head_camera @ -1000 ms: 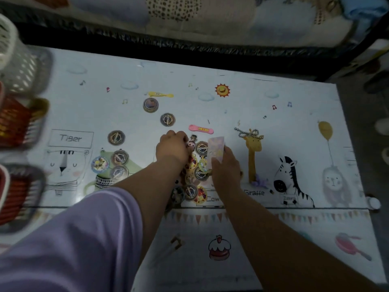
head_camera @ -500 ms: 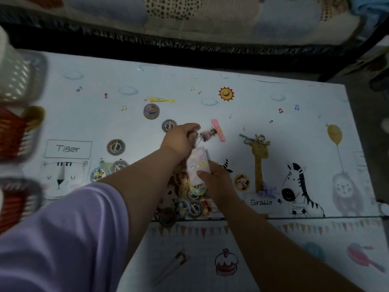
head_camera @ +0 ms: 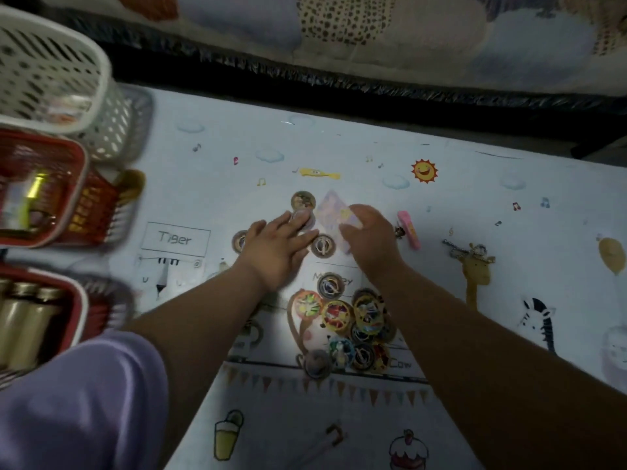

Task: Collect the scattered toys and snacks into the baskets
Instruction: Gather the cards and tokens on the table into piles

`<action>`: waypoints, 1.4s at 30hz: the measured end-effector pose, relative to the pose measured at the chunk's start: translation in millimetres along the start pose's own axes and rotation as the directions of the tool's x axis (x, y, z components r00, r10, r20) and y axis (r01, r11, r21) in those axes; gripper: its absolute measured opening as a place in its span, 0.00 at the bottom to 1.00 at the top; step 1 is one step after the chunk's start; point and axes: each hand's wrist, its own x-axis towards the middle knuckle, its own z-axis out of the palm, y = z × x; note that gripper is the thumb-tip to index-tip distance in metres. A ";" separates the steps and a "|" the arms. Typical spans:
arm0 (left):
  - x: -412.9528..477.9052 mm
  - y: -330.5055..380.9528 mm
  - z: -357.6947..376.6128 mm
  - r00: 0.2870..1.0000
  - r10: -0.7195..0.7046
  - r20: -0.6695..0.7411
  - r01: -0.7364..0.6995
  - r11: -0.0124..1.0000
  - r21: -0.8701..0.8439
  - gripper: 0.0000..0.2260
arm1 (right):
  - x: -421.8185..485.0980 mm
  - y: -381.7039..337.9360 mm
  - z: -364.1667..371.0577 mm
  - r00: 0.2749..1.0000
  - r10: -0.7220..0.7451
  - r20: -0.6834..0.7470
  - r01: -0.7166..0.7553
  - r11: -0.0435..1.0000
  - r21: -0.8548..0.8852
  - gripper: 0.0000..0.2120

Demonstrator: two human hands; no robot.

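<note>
Pressing flat, left hand (head_camera: 276,247) grip open on discs (head_camera: 303,217); right hand (head_camera: 368,237) grip pinching card (head_camera: 334,212); baskets (head_camera: 51,69) left edge.

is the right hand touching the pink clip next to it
Apart. In the head view a strip of bare mat shows between the right hand and the pink clip; the hand holds a pastel card instead.

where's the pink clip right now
In the head view, the pink clip lies on the mat right of centre, just beside the right hand, left of the printed giraffe.
</note>
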 end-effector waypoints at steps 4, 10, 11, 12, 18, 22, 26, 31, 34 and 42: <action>-25.9 -15.6 0.8 0.973 0.143 -0.183 -0.177 0.966 -0.190 0.19 | 14.5 -4.9 23.3 0.999 -0.045 0.016 0.047 0.993 -0.104 0.17; -45.7 -39.1 -15.2 0.805 -0.440 -0.398 0.330 0.890 -0.316 0.17 | 27.9 -5.0 56.3 0.969 -0.201 0.145 0.242 0.899 -0.365 0.27; -51.9 -41.1 -12.5 0.749 -0.560 -0.354 0.458 0.824 -0.334 0.17 | 31.3 -7.2 58.9 0.967 -0.174 0.185 0.240 0.864 -0.442 0.29; -59.8 -41.8 -7.3 0.709 -0.638 -0.299 0.543 0.765 -0.345 0.18 | 32.6 -9.7 61.2 0.963 -0.144 0.227 0.245 0.820 -0.518 0.29; -85.8 -14.1 29.3 0.820 -0.567 -0.075 0.538 0.809 -0.238 0.23 | 1.0 -3.6 64.1 0.890 -0.214 0.402 0.398 0.794 -0.459 0.24; -93.9 22.6 40.7 0.896 -0.434 -0.097 0.389 0.871 -0.299 0.31 | -37.1 17.0 51.8 0.826 -0.280 0.489 0.501 0.762 -0.411 0.22; -110.6 43.3 49.5 0.938 -0.315 -0.142 0.226 0.870 -0.438 0.32 | -77.6 39.2 21.2 0.945 -0.217 0.245 0.232 0.972 -0.034 0.16; -118.2 69.8 57.5 0.957 -0.263 -0.123 0.192 0.893 -0.408 0.30 | -108.9 79.4 16.4 0.995 -0.080 -0.063 0.070 0.986 -0.155 0.21; -116.7 85.8 64.2 0.967 -0.229 -0.108 0.169 0.901 -0.400 0.29 | -119.9 80.9 34.2 0.993 -0.107 0.057 0.113 0.987 -0.111 0.23; -139.4 101.2 95.3 0.997 -0.012 -0.073 0.018 0.997 0.075 0.40 | -156.0 127.4 21.0 0.905 0.122 -0.407 -0.053 0.983 0.178 0.18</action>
